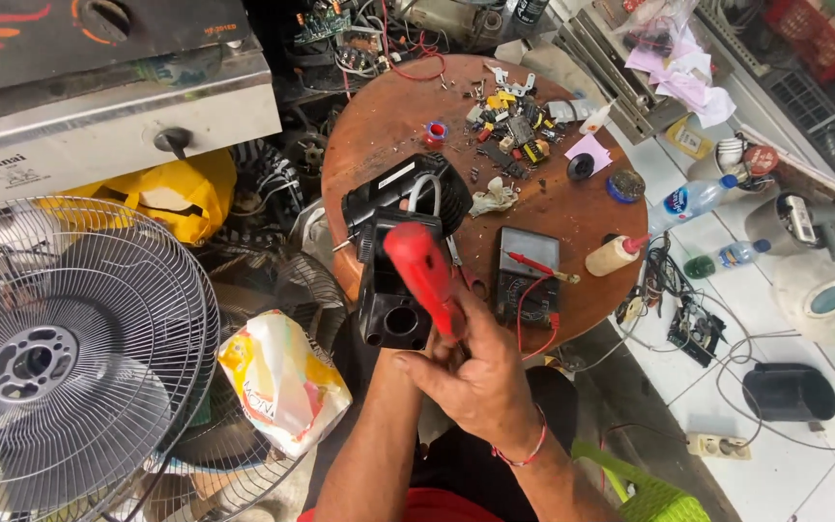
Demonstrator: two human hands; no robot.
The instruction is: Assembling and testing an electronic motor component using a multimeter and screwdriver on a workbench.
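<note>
Fingers [437, 360] of the right hand [480, 382] were seen curled tightly around the lower end of a red-handled screwdriver [424, 275], whose handle rose toward 11 o'clock across a black plastic housing [393, 290]. That housing was propped at the near edge of a round wooden table [379, 126], at about 7 o'clock on the tabletop, with a round opening shown at its lower end. Behind it, toward 12 o'clock, a black motor casing [408, 188] with white wiring was set. The left hand could not be made out; only a forearm [364, 464] was seen running up beneath the housing, so the state of its fingers cannot be told. A red cord bracelet [524, 454] was worn on the right wrist. Just beside the hand, at 2 o'clock, a dark multimeter [526, 275] with red probe leads was laid flat. Small electronic parts [519, 121] were scattered at 1 o'clock on the table, and a red roll of tape [436, 131] lay near its middle. A fan guard [70, 358] was stood at 9 o'clock, well apart, with a crumpled snack bag [282, 382] near it.
</note>
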